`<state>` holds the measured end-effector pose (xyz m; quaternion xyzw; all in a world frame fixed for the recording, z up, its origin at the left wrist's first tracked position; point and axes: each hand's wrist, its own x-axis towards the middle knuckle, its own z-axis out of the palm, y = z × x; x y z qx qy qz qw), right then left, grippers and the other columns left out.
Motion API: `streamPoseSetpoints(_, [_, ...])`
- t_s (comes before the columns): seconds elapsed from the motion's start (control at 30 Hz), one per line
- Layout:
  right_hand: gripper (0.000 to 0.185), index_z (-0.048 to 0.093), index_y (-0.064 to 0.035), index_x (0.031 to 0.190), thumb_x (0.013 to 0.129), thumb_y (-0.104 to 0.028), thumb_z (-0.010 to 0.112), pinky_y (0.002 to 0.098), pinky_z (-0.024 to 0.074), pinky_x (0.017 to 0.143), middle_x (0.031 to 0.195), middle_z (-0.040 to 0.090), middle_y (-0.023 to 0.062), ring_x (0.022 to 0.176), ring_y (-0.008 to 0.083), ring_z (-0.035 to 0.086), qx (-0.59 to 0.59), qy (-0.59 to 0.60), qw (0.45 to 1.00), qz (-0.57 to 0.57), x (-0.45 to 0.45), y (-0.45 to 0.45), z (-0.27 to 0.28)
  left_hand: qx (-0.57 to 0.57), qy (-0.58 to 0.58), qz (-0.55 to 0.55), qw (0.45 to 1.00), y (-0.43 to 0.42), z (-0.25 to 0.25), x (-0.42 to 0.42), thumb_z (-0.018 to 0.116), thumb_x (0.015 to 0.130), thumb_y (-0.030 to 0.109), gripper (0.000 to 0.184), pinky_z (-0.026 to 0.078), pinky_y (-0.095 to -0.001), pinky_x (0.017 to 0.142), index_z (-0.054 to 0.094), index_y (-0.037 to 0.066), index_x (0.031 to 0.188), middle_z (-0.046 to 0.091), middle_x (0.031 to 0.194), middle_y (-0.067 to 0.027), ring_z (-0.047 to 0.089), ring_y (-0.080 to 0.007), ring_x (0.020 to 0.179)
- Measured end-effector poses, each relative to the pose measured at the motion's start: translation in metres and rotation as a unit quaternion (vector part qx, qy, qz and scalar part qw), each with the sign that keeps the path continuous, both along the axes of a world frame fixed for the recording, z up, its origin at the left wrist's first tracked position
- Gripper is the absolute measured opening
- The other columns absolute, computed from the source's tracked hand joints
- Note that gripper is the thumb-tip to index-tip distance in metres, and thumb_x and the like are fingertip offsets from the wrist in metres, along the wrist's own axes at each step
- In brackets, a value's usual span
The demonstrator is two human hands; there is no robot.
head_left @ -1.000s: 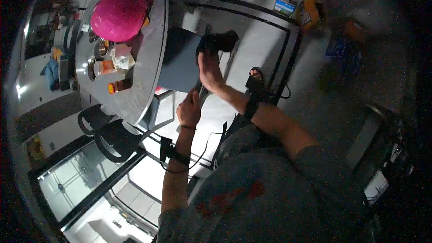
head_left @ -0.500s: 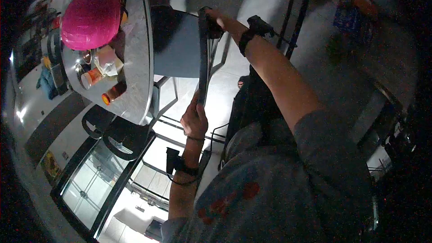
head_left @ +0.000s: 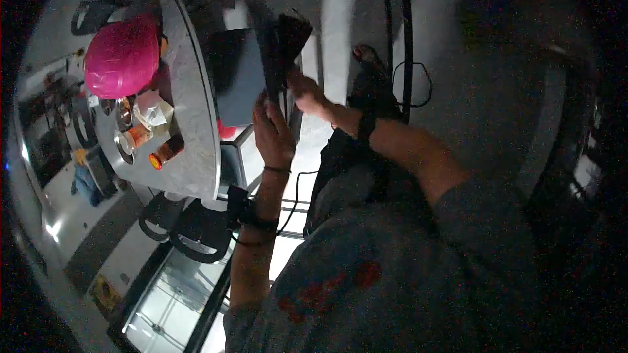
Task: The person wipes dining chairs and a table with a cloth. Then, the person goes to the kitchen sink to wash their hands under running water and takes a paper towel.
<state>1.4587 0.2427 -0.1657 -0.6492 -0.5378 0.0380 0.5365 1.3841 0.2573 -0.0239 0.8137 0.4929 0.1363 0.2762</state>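
Observation:
A chair with a grey seat [head_left: 237, 78] stands beside the table, its dark backrest [head_left: 271, 59] turned towards me and smeared by motion. My left hand [head_left: 275, 136] is closed at the near end of the backrest, fingers pointing up. To its right, my right hand [head_left: 310, 96] has bent, closed fingers at the backrest's side; what they hold is hidden in shadow. Just above that hand, a black cloth-like thing [head_left: 294, 38] sticks out from the backrest. Both wrists carry dark straps.
On the grey table [head_left: 193, 101] are a pink rounded object [head_left: 123, 59], a jar with an orange lid [head_left: 157, 159], a clear jar [head_left: 133, 137] and crumpled paper [head_left: 154, 112]. Black chairs [head_left: 199, 230] stand below. A cable [head_left: 428, 85] lies on the floor.
The view has shifted. My right hand moved from the far end of the backrest down towards my left hand. My left hand stays at the near end, and the black cloth-like thing shows again above.

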Motion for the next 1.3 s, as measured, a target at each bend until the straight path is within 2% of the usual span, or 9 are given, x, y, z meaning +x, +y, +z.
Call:
streamPoseSetpoints(0.1, [0.034,0.036,-0.0003,0.118,0.086,-0.011,0.037,0.0355,0.0386,0.085,0.11,0.045,0.0231,0.102,0.0357,0.045,-0.027,0.081,0.996,0.028,-0.062,-0.062,0.006,0.012,-0.054,-0.05,0.997,0.005,-0.01,-0.009,0.03,0.09,0.029,0.039,0.036,-0.0361,0.081,0.042,-0.002,0.109,0.049,0.102,-0.0215,0.048,-0.0328,0.095])
streamPoseSetpoints(0.13, [0.034,0.035,-0.0008,0.118,0.089,-0.018,0.035,0.0361,0.0382,0.085,0.109,0.047,0.0216,0.102,0.0353,0.045,-0.166,0.324,0.915,0.173,-0.074,-0.076,0.009,0.028,-0.038,-0.071,0.996,0.006,-0.012,-0.012,0.03,0.09,0.031,0.039,0.036,-0.0367,0.08,0.042,-0.002,0.108,0.049,0.1,-0.0211,0.048,-0.0328,0.093])
streamPoseSetpoints(0.2, [0.036,0.036,-0.0015,0.118,0.091,-0.025,0.028,0.0348,0.0369,0.086,0.11,0.047,0.02,0.105,0.033,0.044,-0.319,0.309,0.855,0.27,-0.085,-0.088,0.009,0.061,-0.01,-0.114,0.992,0.007,-0.009,-0.014,0.03,0.09,0.033,0.041,0.036,-0.0377,0.077,0.041,-0.002,0.106,0.049,0.097,-0.0205,0.049,-0.033,0.089])
streamPoseSetpoints(0.33, [0.041,0.036,0.0002,0.117,0.091,-0.03,0.024,0.0331,0.0342,0.089,0.112,0.046,0.0179,0.105,0.0305,0.044,-0.018,0.279,0.957,0.081,-0.092,-0.084,0.047,-0.116,-0.056,0.043,0.991,0.002,0.007,-0.005,0.027,0.09,0.036,0.042,0.035,-0.0399,0.075,0.04,-0.002,0.101,0.048,0.091,-0.0192,0.047,-0.0336,0.083])
streamPoseSetpoints(0.37, [0.04,0.035,0.0012,0.117,0.091,-0.028,0.026,0.0332,0.0333,0.09,0.114,0.044,0.0185,0.105,0.0296,0.044,-0.165,0.408,0.884,0.154,-0.075,-0.077,0.058,-0.144,-0.052,0.061,0.986,0.003,0.004,-0.007,0.025,0.09,0.036,0.042,0.035,-0.0402,0.075,0.04,-0.002,0.099,0.048,0.089,-0.0188,0.046,-0.0338,0.081])
streamPoseSetpoints(0.6, [0.049,0.036,-0.0012,0.119,0.076,-0.02,0.05,0.0386,0.0272,0.095,0.12,0.037,0.0204,0.11,0.0367,0.034,-0.028,0.058,0.997,-0.049,-0.018,0.037,-0.025,0.13,-0.046,-0.111,0.984,0.005,-0.014,-0.023,0.023,0.09,0.031,0.037,0.033,-0.0393,0.075,0.041,-0.001,0.094,0.045,0.087,-0.0203,0.043,-0.0359,0.082])
streamPoseSetpoints(0.87, [0.043,0.044,-0.0038,0.111,0.072,-0.019,0.053,0.0428,0.0291,0.093,0.116,0.04,0.0206,0.11,0.0373,0.032,-0.158,-0.053,0.974,0.153,0.039,0.057,0.047,0.131,-0.024,-0.098,0.986,0.002,0.002,-0.009,0.024,0.089,0.023,0.032,0.034,-0.0417,0.073,0.041,-0.002,0.096,0.045,0.087,-0.0222,0.043,-0.0378,0.082])
streamPoseSetpoints(0.97, [0.042,0.044,-0.0045,0.111,0.072,-0.015,0.052,0.0406,0.0277,0.094,0.113,0.043,0.0189,0.111,0.0332,0.034,-0.125,0.059,0.99,0.001,0.025,0.034,0.06,0.018,-0.051,-0.037,0.998,0.001,0.009,-0.002,0.026,0.089,0.023,0.03,0.034,-0.0422,0.072,0.041,-0.002,0.096,0.046,0.087,-0.0225,0.044,-0.038,0.081])
streamPoseSetpoints(1.3, [0.044,0.034,-0.0024,0.123,0.082,-0.012,0.045,0.0298,0.0396,0.083,0.112,0.046,0.0192,0.098,0.0251,0.049,-0.066,0.335,0.915,0.214,-0.05,-0.07,0.032,0.084,-0.084,-0.037,0.992,0.013,-0.028,-0.024,0.036,0.087,0.027,0.032,0.038,-0.0423,0.069,0.047,-0.002,0.095,0.051,0.087,-0.0226,0.049,-0.0394,0.08])
